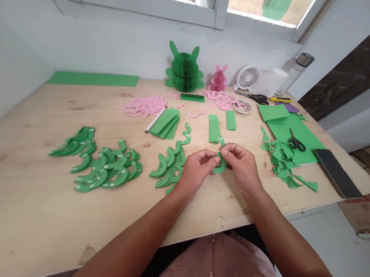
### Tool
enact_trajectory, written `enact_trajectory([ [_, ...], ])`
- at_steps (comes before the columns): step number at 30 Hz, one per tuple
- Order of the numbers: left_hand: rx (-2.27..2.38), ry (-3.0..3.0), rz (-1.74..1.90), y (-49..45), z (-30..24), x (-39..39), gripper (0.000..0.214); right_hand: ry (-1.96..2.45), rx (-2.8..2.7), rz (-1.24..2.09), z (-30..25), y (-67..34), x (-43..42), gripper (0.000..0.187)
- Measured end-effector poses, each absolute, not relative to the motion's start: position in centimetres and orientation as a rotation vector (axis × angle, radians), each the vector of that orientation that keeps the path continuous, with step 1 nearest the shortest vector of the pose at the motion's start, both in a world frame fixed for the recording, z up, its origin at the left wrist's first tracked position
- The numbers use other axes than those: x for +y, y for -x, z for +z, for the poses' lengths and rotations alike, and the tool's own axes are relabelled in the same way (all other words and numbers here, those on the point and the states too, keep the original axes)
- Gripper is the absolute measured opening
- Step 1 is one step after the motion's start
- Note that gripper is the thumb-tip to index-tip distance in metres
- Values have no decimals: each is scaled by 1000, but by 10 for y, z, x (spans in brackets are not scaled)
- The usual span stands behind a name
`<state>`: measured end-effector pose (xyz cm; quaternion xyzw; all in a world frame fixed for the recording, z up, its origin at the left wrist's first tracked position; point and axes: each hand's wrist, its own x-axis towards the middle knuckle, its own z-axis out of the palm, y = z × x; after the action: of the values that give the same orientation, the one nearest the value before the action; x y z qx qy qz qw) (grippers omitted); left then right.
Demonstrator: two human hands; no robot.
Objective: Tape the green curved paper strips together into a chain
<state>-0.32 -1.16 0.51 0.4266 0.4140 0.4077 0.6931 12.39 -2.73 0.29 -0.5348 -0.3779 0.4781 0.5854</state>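
Observation:
Between my two hands is a curved green paper cutout (220,168), held above the table near its front edge. My left hand (199,167) pinches it from the left. My right hand (239,162) pinches it from the right, and a short green end with a white mark sticks up above the fingertips. The fingers hide part of the cutout. Just left of my left hand lies a pile of similar green curved pieces (170,160). A larger pile (108,166) with small white strips lies farther left.
Behind my hands are green paper rectangles (213,128), pink cutouts (147,106) and a tape roll (241,106). Green (185,71) and pink (218,78) paper figures stand by the wall, beside a small fan (247,77). At right lie scissors (296,141), green scraps (282,157) and a phone (336,173).

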Motion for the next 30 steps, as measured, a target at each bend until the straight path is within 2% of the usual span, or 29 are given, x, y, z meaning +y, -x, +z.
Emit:
enact_trajectory([
  [18, 935, -853, 1027, 2, 3, -10, 11, 1077, -640, 1222, 1, -110, -38, 14],
  [30, 915, -824, 1077, 1, 1, -10, 10, 1091, -600, 1059, -5, -100, -38, 12],
])
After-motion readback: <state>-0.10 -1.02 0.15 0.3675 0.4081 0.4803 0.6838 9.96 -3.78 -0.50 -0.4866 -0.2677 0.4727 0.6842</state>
